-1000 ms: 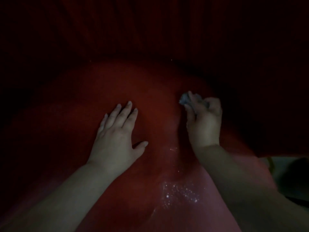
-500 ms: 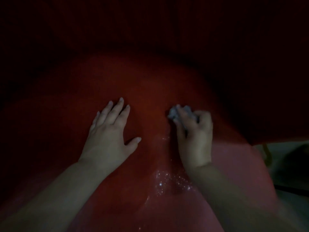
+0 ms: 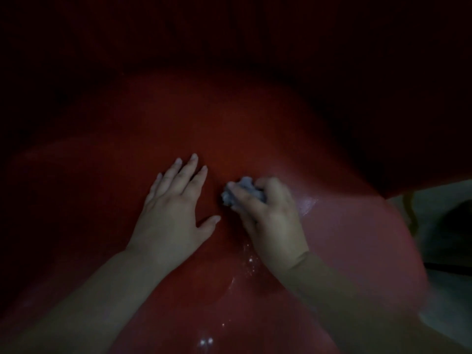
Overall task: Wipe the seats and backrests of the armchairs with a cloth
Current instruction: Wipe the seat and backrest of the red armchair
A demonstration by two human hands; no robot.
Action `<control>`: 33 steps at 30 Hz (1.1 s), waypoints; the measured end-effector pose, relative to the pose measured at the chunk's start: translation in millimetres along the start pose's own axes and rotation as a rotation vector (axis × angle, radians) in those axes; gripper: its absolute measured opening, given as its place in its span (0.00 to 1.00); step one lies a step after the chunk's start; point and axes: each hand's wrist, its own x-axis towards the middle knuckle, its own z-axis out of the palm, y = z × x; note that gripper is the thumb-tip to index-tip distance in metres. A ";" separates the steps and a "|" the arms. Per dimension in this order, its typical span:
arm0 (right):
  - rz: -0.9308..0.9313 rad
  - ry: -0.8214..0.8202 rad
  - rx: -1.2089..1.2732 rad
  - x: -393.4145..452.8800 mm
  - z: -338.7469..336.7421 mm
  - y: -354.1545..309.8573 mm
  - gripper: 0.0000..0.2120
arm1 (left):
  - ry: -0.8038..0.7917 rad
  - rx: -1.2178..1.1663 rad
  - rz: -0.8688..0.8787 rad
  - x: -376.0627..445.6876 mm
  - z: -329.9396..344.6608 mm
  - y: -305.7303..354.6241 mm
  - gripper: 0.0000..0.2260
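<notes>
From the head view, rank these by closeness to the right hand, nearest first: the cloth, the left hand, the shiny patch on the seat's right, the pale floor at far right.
1. cloth: gripped in the right hand.
2. left hand: just left, flat on the seat.
3. shiny patch: just right; too close to call against the left hand.
4. pale floor: far right.

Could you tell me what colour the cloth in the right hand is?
Pale grey-blue cloth, seen in the head view.

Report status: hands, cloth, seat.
Left hand flat on red seat. Right hand grips balled cloth, pressed to seat. Nothing in the way.
</notes>
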 end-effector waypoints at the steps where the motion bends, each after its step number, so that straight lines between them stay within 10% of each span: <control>1: -0.049 -0.024 -0.019 9.5 0.2 -0.9 0.16 | -0.003 0.000 0.003 -1.6 0.7 0.1 0.40; 8: 0.316 0.187 -0.018 -1.0 -13.8 22.8 0.15 | -0.009 -0.014 0.013 -12.0 -0.9 -6.2 0.40; 15: 0.025 0.006 -0.063 -14.8 -9.3 -3.2 0.15 | -0.088 0.062 0.120 -26.0 1.0 -7.7 0.42; 20: 0.394 0.268 -0.007 -29.4 -25.5 30.6 0.15 | -0.100 0.084 0.131 -33.3 -1.0 -12.7 0.41; 27: 0.104 0.066 -0.035 -46.2 -11.6 -13.6 0.14 | -0.112 0.096 0.149 -47.0 5.3 -8.1 0.41; 33: 0.507 0.358 -0.019 -67.7 -33.8 26.7 0.16 | -0.120 0.080 0.168 -50.9 4.6 -9.2 0.41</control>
